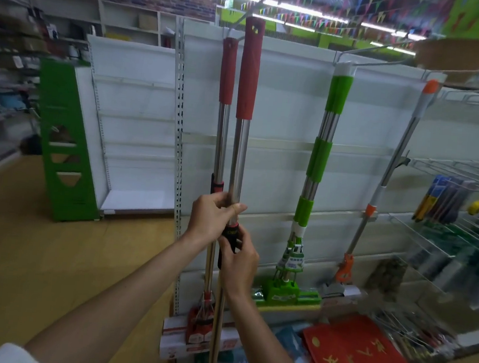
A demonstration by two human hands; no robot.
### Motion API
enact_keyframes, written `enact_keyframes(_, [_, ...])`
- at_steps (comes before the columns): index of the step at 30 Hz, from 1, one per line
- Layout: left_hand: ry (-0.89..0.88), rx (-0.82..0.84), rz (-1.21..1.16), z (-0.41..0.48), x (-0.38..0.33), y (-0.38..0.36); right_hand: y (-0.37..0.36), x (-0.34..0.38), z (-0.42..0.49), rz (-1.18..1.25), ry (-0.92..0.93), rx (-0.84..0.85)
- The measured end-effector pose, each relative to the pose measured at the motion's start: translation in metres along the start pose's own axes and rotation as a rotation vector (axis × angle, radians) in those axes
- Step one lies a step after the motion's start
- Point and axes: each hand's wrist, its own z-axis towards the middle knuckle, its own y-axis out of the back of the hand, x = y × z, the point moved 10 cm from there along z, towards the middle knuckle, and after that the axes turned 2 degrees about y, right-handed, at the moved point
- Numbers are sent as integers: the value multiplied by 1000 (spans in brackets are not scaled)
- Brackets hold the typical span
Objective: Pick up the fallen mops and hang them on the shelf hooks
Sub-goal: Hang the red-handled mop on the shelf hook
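Note:
I hold a red-handled mop (246, 95) upright in front of the white shelf panel (282, 104). My left hand (213, 218) grips its steel pole, and my right hand (238, 261) grips the black collar just below. Its red top reaches up near a wire hook (248, 15) at the shelf's top. A second red-handled mop (227, 73) hangs just left of it. A green-handled mop (328, 125) hangs to the right, and an orange-tipped mop (411, 127) hangs farther right.
A green shelf end (62, 142) stands at the left beside empty white shelves (138, 132). Red mats (362, 357) lie on the floor at lower right. Wire racks (460, 223) with goods jut out on the right. Wooden floor (38, 250) lies open at the left.

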Motion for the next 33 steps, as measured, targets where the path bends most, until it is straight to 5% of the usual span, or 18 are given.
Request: enact_keyframes(33, [67, -117, 64, 30, 8, 3, -16, -17, 36, 36, 16, 57])
